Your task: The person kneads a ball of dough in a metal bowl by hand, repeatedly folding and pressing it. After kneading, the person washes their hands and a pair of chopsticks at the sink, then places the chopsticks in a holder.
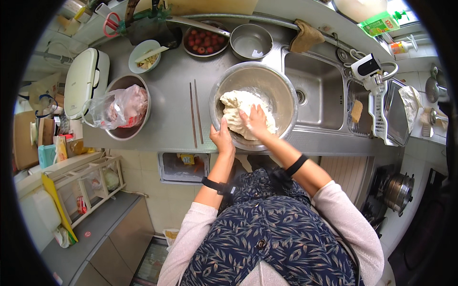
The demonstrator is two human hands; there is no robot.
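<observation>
A wide metal mixing bowl (289,90) stands on the counter in front of me, with a rough, pale lump of dough (234,110) inside. At the bowl's near left rim, my left hand (223,137) grips the edge, thumb up on the inner side. My right hand (255,121) reaches into the bowl and presses on the dough with its fingers spread. Dry flour dusts the bowl's inner wall. Two dark chopsticks (192,114) lie on the steel counter just left of the bowl.
Farther left, a metal basin (125,137) holds meat in a plastic bag (112,112). A small bowl (136,62), a pan of red fruit (206,42) and a metal pot (251,42) stand behind. The sink (315,86) is right of the bowl, beside a white rack (379,117).
</observation>
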